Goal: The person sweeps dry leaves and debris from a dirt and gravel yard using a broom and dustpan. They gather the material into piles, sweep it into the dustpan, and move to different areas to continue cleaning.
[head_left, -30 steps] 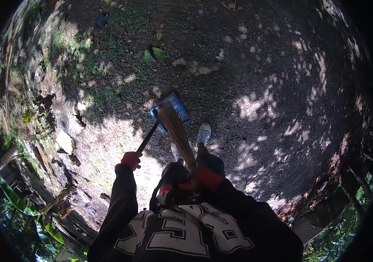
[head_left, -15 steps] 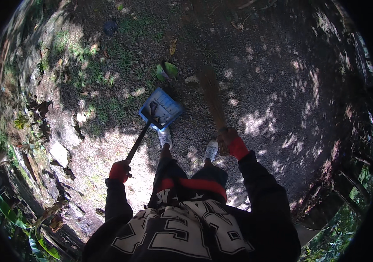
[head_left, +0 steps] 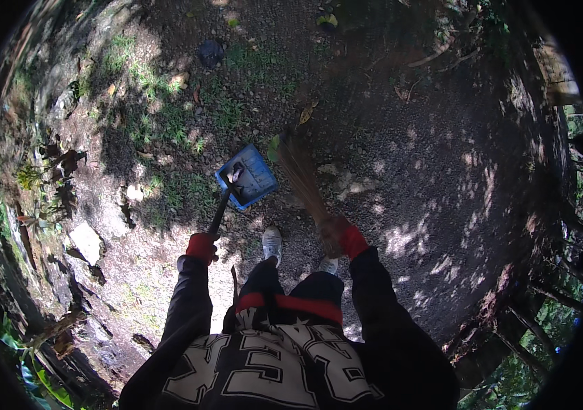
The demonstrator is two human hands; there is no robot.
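My left hand (head_left: 206, 247), with a red cuff at the wrist, is closed round the dark handle of a blue dustpan (head_left: 258, 179). The pan lies on the ground ahead of my feet, and a dark, curled scrap (head_left: 237, 172) shows inside it. In my right hand (head_left: 336, 234) is a stick broom (head_left: 299, 171), its bristles fanned out forward and to the left. The bristle tips cover part of a green leaf (head_left: 273, 148) just beyond the pan's right corner.
Gravelly ground with grass patches (head_left: 161, 126) surrounds me. A yellow-brown leaf (head_left: 307, 113) and a dark round object (head_left: 210, 52) lie farther ahead. A pale flat stone (head_left: 86, 242) sits at left. Fallen sticks (head_left: 435, 56) lie far right; plants line the left edge.
The broom has swung left, its bristles now over the green leaf near the dustpan. My left hand has moved slightly forward, and the pan sits farther from my shoes.
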